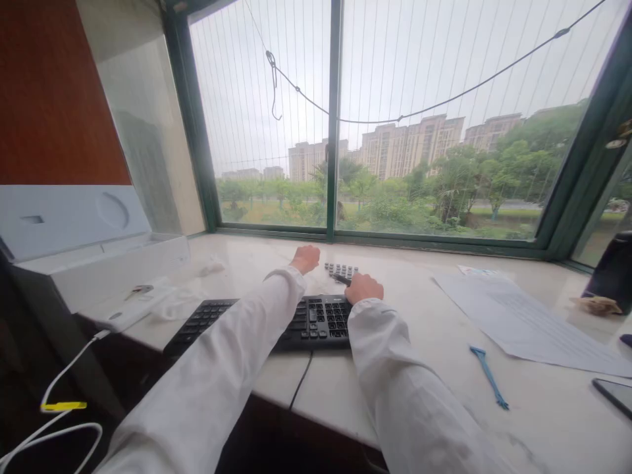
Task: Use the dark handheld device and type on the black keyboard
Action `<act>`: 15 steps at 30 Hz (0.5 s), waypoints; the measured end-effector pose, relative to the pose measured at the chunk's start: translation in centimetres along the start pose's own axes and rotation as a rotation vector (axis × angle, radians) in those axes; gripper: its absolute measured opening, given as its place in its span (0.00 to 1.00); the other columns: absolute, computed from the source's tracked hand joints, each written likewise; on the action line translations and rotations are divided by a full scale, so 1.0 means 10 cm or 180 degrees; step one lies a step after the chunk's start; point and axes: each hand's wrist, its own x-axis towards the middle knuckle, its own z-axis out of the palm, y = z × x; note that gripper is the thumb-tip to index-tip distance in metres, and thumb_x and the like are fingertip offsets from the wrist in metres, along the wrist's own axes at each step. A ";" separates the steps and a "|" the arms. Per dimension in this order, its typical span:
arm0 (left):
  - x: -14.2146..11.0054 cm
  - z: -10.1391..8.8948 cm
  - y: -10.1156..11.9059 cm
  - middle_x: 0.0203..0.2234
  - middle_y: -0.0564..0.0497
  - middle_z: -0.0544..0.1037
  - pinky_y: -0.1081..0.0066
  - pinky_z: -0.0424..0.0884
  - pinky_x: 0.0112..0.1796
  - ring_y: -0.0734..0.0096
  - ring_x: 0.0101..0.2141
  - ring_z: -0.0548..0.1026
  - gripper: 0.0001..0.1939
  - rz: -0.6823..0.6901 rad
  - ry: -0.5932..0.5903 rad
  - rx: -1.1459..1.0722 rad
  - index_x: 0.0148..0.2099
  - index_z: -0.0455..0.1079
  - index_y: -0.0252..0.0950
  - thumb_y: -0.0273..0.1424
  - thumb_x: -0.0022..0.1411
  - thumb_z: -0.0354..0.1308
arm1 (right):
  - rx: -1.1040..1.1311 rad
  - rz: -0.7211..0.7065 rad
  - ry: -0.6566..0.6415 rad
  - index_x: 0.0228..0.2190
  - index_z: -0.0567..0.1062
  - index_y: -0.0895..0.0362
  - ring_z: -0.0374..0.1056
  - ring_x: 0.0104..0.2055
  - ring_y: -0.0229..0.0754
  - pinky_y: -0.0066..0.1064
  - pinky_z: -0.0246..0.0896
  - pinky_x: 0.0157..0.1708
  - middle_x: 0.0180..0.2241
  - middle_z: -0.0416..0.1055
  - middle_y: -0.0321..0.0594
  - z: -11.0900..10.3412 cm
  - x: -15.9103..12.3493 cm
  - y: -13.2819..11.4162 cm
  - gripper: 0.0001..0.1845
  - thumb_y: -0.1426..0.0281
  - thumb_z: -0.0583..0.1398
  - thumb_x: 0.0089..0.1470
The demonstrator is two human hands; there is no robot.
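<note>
A black keyboard [316, 322] lies across the front edge of the white counter, partly hidden under my left sleeve. On its number pad, dark square sockets show where keycaps are off. Small grey pieces that look like loose keycaps [342, 268] sit in rows just beyond it. My right hand [364, 288] is closed around a dark, pen-like tool [342, 279], whose tip points left beside those pieces. My left hand [306, 259] is curled to the left of the rows, above the counter or resting on it. Whatever its fingers hold, if anything, is hidden.
White paper sheets [513, 316] and a slim blue plastic tool [488, 376] lie on the right. A phone [615, 396] rests by the right edge. On the left are an open white box [113, 266] and a white cable [69, 368]. Windows [419, 164] stand behind the counter.
</note>
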 end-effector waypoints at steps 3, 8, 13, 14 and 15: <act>-0.31 -0.14 -0.05 0.41 0.45 0.76 0.66 0.67 0.43 0.62 0.42 0.73 0.11 -0.0022 0.0063 -0.0040 0.42 0.75 0.39 0.36 0.58 0.56 | 0.0010 -0.0034 0.0034 0.38 0.75 0.60 0.69 0.42 0.53 0.39 0.62 0.37 0.40 0.71 0.53 -0.02 -0.01 -0.01 0.15 0.69 0.57 0.47; -1.03 -0.31 -0.10 0.38 0.48 0.77 0.67 0.66 0.41 0.65 0.39 0.74 0.15 -0.0048 0.0342 -0.0280 0.43 0.75 0.43 0.38 0.64 0.48 | 0.0197 0.0001 0.0300 0.36 0.76 0.60 0.69 0.40 0.53 0.38 0.61 0.36 0.38 0.71 0.54 -0.03 -0.02 0.01 0.15 0.65 0.58 0.48; -1.66 -0.29 -0.05 0.39 0.52 0.77 0.69 0.66 0.41 0.66 0.40 0.73 0.16 0.0134 0.0593 -0.0631 0.43 0.74 0.47 0.43 0.65 0.46 | 0.1108 0.0064 0.0641 0.31 0.76 0.59 0.69 0.34 0.52 0.38 0.59 0.31 0.31 0.72 0.54 -0.07 -0.06 -0.04 0.21 0.55 0.55 0.51; -1.75 -0.27 -0.03 0.40 0.53 0.77 0.69 0.66 0.42 0.66 0.40 0.73 0.16 0.0206 0.0644 -0.0709 0.42 0.74 0.47 0.44 0.64 0.47 | 0.1430 0.0092 0.0654 0.28 0.76 0.59 0.69 0.32 0.51 0.37 0.58 0.30 0.29 0.72 0.53 -0.08 -0.08 -0.06 0.22 0.52 0.54 0.51; -1.83 -0.24 -0.01 0.41 0.53 0.77 0.69 0.66 0.42 0.67 0.40 0.73 0.17 0.0270 0.0691 -0.0780 0.42 0.74 0.47 0.45 0.64 0.47 | 0.1795 0.0111 0.0640 0.25 0.75 0.58 0.68 0.29 0.48 0.36 0.57 0.28 0.26 0.71 0.51 -0.09 -0.10 -0.09 0.24 0.51 0.54 0.51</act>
